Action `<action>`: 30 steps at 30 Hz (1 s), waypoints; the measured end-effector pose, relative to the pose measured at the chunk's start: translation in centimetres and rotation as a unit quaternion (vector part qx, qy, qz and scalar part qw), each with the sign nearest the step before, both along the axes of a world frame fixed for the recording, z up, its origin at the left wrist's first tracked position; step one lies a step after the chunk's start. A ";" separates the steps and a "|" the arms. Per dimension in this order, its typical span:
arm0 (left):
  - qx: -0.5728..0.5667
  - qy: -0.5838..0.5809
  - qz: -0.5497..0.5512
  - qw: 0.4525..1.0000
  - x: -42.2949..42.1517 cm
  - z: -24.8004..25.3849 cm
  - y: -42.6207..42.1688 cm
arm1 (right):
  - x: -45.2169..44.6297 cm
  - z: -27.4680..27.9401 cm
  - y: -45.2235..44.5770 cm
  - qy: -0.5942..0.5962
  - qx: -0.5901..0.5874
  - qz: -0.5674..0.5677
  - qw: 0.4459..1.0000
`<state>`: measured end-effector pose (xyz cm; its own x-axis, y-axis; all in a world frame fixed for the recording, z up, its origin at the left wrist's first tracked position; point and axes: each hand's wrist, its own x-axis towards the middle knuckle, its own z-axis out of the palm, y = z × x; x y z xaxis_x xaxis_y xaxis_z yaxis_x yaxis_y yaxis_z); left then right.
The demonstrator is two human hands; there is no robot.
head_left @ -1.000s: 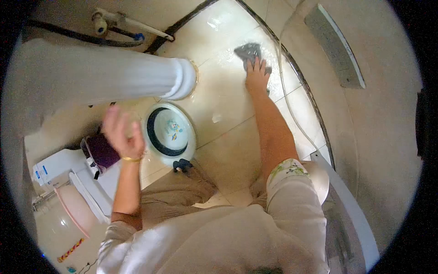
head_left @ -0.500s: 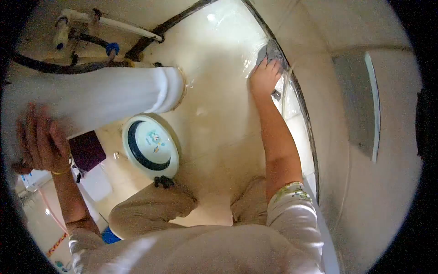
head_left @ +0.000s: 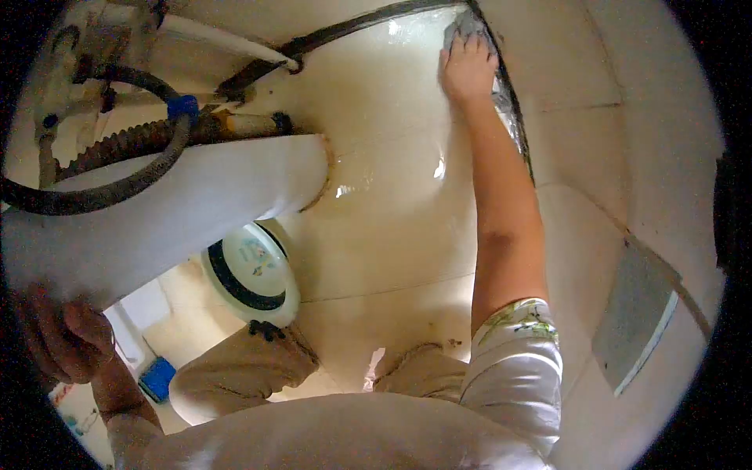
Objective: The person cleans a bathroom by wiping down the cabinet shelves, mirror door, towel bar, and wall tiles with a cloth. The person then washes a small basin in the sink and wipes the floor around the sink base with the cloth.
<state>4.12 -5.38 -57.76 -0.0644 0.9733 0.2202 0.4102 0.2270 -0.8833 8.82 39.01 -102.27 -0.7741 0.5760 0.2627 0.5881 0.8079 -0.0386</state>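
Observation:
My right hand (head_left: 470,69) presses a grey cloth (head_left: 462,30) onto the wet tiled floor (head_left: 376,235), in the far corner beside the dark edge strip. Its fingers lie spread over the cloth. At the lower left, my left hand (head_left: 63,337) is in shadow against the white pedestal (head_left: 219,180), its fingers bent and hard to make out. Whether it holds anything does not show. A round white basin (head_left: 251,274) with a dark inner band stands on the floor, partly hidden behind the pedestal.
Pipes with a black hose (head_left: 117,192) and a blue fitting (head_left: 183,107) run at the upper left. A grey panel (head_left: 634,317) is on the right wall. A blue object (head_left: 157,380) lies near my left knee. Dark strips (head_left: 352,30) border the floor.
My right hand and the cloth have moved forward and right along the floor into the corner. My left hand has moved from the air near the basin to the pedestal. The view has shifted forward.

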 end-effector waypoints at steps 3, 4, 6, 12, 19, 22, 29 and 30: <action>-0.040 0.013 0.031 0.999 0.2 1.5 -0.7 | -3.6 0.5 -0.3 0.004 -0.028 -0.045 0.999; -0.052 0.016 0.042 0.998 0.4 1.9 -0.9 | -4.2 0.1 -1.0 0.000 -0.026 -0.036 0.999; -0.054 0.024 0.047 0.997 0.8 2.0 -0.7 | -5.4 -0.4 -1.9 -0.001 -0.014 -0.021 1.000; -0.051 0.017 0.053 0.997 1.1 1.1 0.4 | -8.4 -1.3 -12.1 0.054 -0.035 0.109 0.992; -0.055 0.018 0.088 0.994 1.6 0.7 1.2 | -8.6 -0.6 -20.0 -0.036 -0.110 0.263 0.958; -0.051 0.006 0.050 0.997 1.1 0.1 1.4 | -5.1 -0.6 -19.2 -0.052 -0.067 0.394 0.915; -0.054 0.019 0.033 0.998 0.8 -0.1 2.0 | 8.3 2.1 -12.8 -0.077 -0.174 0.339 0.921; -0.059 0.018 0.037 0.997 0.8 -0.1 2.0 | 7.7 2.0 -13.0 -0.059 -0.171 0.325 0.928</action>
<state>4.96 -3.39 -57.83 -0.1304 0.9856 0.1073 0.3637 0.1482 -0.9196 16.49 26.00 -100.25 -0.9991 0.0109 0.0421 -0.0034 0.9456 -0.3254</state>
